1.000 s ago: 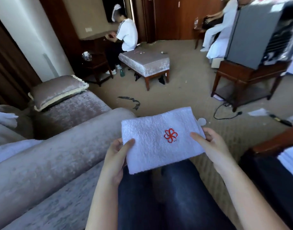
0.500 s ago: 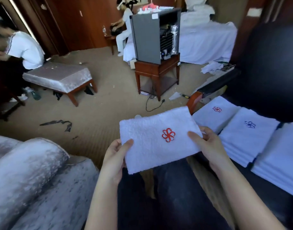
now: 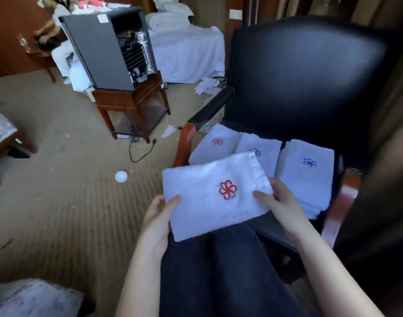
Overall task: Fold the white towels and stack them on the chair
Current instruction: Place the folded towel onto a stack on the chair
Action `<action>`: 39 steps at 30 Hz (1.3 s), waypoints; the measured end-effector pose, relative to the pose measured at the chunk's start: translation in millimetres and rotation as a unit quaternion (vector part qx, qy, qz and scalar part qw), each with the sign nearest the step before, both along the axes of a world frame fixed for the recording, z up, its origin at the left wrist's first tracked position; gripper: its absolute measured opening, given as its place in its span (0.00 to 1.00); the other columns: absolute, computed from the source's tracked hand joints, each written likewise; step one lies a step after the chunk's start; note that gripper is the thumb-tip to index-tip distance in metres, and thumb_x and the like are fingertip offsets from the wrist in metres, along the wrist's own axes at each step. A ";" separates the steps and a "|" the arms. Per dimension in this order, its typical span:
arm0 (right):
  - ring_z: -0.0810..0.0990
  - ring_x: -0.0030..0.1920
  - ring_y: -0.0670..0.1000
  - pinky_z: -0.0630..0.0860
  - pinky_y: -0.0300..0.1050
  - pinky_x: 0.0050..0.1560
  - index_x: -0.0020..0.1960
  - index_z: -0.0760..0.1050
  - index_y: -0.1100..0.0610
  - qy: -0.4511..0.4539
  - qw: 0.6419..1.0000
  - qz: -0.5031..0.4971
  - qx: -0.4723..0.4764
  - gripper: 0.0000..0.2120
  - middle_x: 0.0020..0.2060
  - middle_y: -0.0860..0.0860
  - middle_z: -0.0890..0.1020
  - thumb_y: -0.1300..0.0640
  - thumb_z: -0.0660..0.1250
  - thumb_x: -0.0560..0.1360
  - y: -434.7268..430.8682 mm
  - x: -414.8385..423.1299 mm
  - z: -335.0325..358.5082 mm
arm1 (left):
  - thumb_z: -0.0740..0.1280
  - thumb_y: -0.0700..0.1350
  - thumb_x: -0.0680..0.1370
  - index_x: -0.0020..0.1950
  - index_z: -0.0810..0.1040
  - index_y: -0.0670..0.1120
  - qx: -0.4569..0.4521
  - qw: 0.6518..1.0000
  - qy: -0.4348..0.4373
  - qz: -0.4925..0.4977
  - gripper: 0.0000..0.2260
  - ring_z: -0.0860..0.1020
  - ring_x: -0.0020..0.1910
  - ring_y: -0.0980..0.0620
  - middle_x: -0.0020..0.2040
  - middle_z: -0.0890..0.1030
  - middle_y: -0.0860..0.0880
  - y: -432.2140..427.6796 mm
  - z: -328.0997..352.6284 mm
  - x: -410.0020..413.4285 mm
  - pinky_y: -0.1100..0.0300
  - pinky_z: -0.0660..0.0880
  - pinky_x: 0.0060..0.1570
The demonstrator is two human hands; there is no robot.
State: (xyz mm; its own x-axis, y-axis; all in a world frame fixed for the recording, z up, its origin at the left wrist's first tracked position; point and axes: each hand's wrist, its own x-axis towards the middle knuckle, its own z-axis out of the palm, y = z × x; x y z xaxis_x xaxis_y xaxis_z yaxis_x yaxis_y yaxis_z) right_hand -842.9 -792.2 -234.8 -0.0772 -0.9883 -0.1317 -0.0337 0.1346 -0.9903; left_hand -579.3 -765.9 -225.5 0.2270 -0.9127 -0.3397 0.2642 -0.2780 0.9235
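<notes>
Gripping folded red-logo towel (image 3: 209, 202) with fingers of left hand (image 3: 158, 217) and right hand (image 3: 281, 202), three towel piles (image 3: 308, 179) already on black armchair (image 3: 298, 76) at right, this one unplaced.

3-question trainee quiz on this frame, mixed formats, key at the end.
1. True or false: the left hand and right hand both grip the folded towel.
2. The logo on that towel is: A blue, B red, C green.
3. Fill in: ___ towel piles lie side by side on the chair seat.

Key: 1 true; 2 B; 3 three.
</notes>
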 end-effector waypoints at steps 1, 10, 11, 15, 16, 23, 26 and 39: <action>0.83 0.50 0.45 0.78 0.39 0.48 0.59 0.75 0.50 0.000 1.000 0.005 0.001 0.14 0.50 0.46 0.84 0.59 0.70 0.75 -3.5 -2.6 -0.1 | 0.70 0.45 0.77 0.53 0.77 0.45 0.003 1.000 0.006 0.000 0.08 0.83 0.51 0.48 0.52 0.85 0.48 -5.1 -2.0 -1.5 0.50 0.78 0.51; 0.81 0.46 0.45 0.75 0.31 0.39 0.59 0.78 0.51 0.087 0.996 -0.002 -0.017 0.15 0.49 0.45 0.83 0.58 0.72 0.74 -91.0 -17.2 9.8 | 0.71 0.43 0.76 0.63 0.75 0.50 0.001 1.000 0.021 -0.022 0.16 0.83 0.54 0.51 0.53 0.84 0.53 -78.1 -16.7 -9.1 0.50 0.78 0.55; 0.81 0.46 0.46 0.74 0.31 0.39 0.59 0.77 0.51 0.097 0.995 -0.006 -0.018 0.14 0.49 0.44 0.82 0.58 0.72 0.74 -106.9 -17.1 11.1 | 0.71 0.43 0.76 0.63 0.75 0.50 0.002 0.999 0.019 -0.026 0.16 0.83 0.53 0.52 0.52 0.85 0.53 -90.3 -18.2 -10.3 0.51 0.77 0.56; 0.81 0.49 0.48 0.78 0.42 0.47 0.60 0.77 0.48 0.158 0.987 -0.015 -0.039 0.15 0.50 0.43 0.81 0.56 0.72 0.74 -182.3 -14.2 12.7 | 0.70 0.50 0.76 0.62 0.74 0.50 0.014 0.999 0.031 -0.017 0.16 0.82 0.54 0.51 0.55 0.84 0.52 -152.3 -28.5 -15.5 0.52 0.78 0.52; 0.82 0.49 0.49 0.80 0.47 0.48 0.59 0.77 0.48 0.167 0.985 -0.015 -0.043 0.16 0.51 0.44 0.81 0.57 0.72 0.73 -204.0 -14.1 11.5 | 0.70 0.52 0.76 0.63 0.74 0.49 0.018 0.999 0.029 -0.016 0.17 0.82 0.54 0.50 0.56 0.84 0.51 -170.5 -31.7 -15.9 0.52 0.78 0.51; 0.80 0.52 0.51 0.77 0.46 0.52 0.60 0.76 0.53 0.267 0.962 0.039 -0.042 0.15 0.51 0.48 0.81 0.59 0.70 0.74 -347.5 -6.6 -14.4 | 0.69 0.49 0.78 0.54 0.79 0.47 0.058 0.998 0.005 -0.008 0.08 0.83 0.52 0.47 0.52 0.85 0.48 -266.0 -69.2 -20.5 0.55 0.80 0.46; 0.79 0.53 0.53 0.74 0.44 0.52 0.63 0.75 0.56 0.316 0.946 0.058 -0.031 0.17 0.51 0.50 0.80 0.60 0.67 0.75 -383.8 -3.1 -35.4 | 0.69 0.48 0.78 0.51 0.79 0.47 0.088 0.996 0.009 0.016 0.06 0.83 0.49 0.48 0.49 0.85 0.47 -286.7 -86.0 -23.6 0.55 0.80 0.44; 0.77 0.56 0.53 0.71 0.55 0.63 0.62 0.76 0.44 0.427 0.899 0.092 -0.024 0.15 0.50 0.47 0.82 0.51 0.65 0.76 -424.1 -11.2 -95.5 | 0.71 0.53 0.76 0.49 0.77 0.37 0.104 0.981 -0.159 0.038 0.18 0.80 0.38 0.52 0.42 0.80 0.43 -299.9 -137.1 -30.8 0.59 0.81 0.39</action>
